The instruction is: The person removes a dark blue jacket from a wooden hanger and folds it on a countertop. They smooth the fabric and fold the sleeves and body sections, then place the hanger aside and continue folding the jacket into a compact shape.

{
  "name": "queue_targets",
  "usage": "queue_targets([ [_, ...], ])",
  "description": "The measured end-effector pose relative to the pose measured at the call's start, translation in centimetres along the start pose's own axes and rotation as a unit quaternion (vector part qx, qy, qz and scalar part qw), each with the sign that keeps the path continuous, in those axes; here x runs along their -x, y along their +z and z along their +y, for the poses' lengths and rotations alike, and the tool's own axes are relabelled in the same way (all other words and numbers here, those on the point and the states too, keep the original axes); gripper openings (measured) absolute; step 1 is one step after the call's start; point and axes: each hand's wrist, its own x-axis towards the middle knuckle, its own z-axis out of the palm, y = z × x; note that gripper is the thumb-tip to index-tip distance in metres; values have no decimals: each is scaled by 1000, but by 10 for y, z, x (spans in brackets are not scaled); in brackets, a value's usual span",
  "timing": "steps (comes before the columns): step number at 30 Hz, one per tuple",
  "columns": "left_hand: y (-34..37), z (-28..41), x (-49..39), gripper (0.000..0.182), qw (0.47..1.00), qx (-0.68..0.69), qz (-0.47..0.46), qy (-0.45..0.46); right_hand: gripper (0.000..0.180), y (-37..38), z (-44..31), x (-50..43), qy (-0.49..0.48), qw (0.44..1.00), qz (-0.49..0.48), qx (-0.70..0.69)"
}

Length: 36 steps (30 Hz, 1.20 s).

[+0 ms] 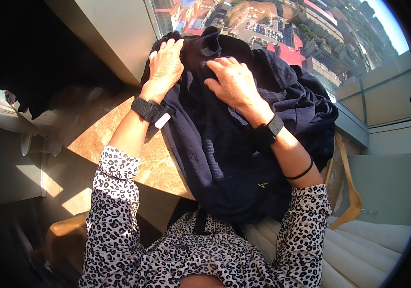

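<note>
A dark navy fabric garment (234,151) lies bunched over a marble-patterned ledge, its near end hanging towards my lap. My left hand (165,63) rests on its far left part, fingers together near the window frame, the fingertips partly sunk in the folds. To the right, my right hand (232,81) lies on the far middle of the cloth with bent fingers; whether it pinches a fold cannot be made out. Striped lining shows below it, and a small yellow mark sits near the hem. Both wrists wear black straps.
The brown marble-patterned ledge (111,126) shows at left. Beyond the cloth is a window (335,43) above a city. A wooden hanger (351,201) stands at right by a white padded seat (367,241). A wooden chair (66,232) is at lower left, dark fabric (29,54) at upper left.
</note>
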Motion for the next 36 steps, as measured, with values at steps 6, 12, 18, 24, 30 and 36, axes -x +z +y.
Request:
queue_targets([
  [6,-10,-2,-5,50,998,38,-55,-10,38,-10,-1,18,-45,996,-9,-75],
  [12,-35,8,-24,52,984,58,-126,-111,24,-73,20,69,-50,998,4,-42],
  [18,-16,32,-31,22,1000,9,-20,-19,24,-85,56,91,53,997,36,35],
  [24,0,40,-51,21,982,185,-13,-49,58,-76,77,85,29,984,61,163],
  [30,3,94,-39,16,970,178,76,149,54,-73,95,82,67,994,22,88],
  [36,25,142,-41,24,930,145,4,338,46,-77,92,61,-8,996,89,16],
])
